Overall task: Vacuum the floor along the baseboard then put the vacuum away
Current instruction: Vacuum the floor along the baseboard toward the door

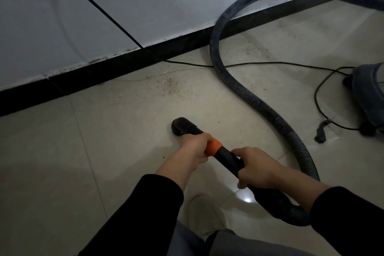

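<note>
Left hand [196, 147] clenched round orange collar [214, 148] of vacuum wand [228, 160]; right hand [257, 167] grasps wand behind it. Nozzle [181, 127] on tile floor [104, 131], short of baseboard [104, 70]. Hose [249, 93] loops toward canister [369, 93].

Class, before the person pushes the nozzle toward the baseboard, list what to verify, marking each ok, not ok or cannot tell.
1. Left hand grips orange collar, right hand grips black plastic tube: ok.
2. Round black nozzle rests on pale tiled floor: ok.
3. Brown crumbs beside dark baseboard cleared: not ok, they lie ahead of the nozzle.
4. Thin black power cord off the path: not ok, it crosses the floor beyond the crumbs.
5. Suction running: cannot tell.
</note>
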`<state>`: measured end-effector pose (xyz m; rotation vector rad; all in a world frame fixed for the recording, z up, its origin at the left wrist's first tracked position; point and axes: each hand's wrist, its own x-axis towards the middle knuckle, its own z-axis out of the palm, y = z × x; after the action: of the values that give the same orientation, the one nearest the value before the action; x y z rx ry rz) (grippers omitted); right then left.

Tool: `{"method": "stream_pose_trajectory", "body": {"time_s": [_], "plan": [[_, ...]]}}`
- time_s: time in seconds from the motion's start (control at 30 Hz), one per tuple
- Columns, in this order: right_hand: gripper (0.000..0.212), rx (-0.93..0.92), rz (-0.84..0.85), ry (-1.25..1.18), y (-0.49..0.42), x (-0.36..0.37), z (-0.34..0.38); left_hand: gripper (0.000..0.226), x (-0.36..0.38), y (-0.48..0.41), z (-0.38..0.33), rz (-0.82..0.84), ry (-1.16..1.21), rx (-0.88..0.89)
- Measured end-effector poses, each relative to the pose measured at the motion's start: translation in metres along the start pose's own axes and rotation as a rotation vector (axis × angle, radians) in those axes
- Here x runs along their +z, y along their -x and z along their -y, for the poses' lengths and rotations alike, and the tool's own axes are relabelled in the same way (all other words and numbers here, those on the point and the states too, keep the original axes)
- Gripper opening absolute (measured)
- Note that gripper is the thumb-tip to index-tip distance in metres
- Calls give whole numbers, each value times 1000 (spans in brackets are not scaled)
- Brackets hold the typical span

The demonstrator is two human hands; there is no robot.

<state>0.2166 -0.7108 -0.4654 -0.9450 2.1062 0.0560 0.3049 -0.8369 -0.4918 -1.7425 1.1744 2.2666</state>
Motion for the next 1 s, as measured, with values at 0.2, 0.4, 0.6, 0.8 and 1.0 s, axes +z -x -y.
{"method": "stream_pose_trajectory", "body": {"time_s": [0.2, 0.4, 0.6, 0.8, 1.0], "plan": [[53, -71, 59, 13, -2, 5, 13, 22, -16, 2, 3, -25, -59, -40], [49, -145, 89, 45, -9, 15, 33, 21, -42, 6, 5, -68, -80, -37], [46, -205, 131, 78, -17, 24, 56, 19, -68, 9, 8, -106, -99, -61], [48, -215, 130, 78, -19, 32, 65, 19, -82, 11, 11, -105, -60, -67], [49, -166, 43, 17, -26, 31, 66, 24, -70, 1, 8, -169, 75, 41]]}}
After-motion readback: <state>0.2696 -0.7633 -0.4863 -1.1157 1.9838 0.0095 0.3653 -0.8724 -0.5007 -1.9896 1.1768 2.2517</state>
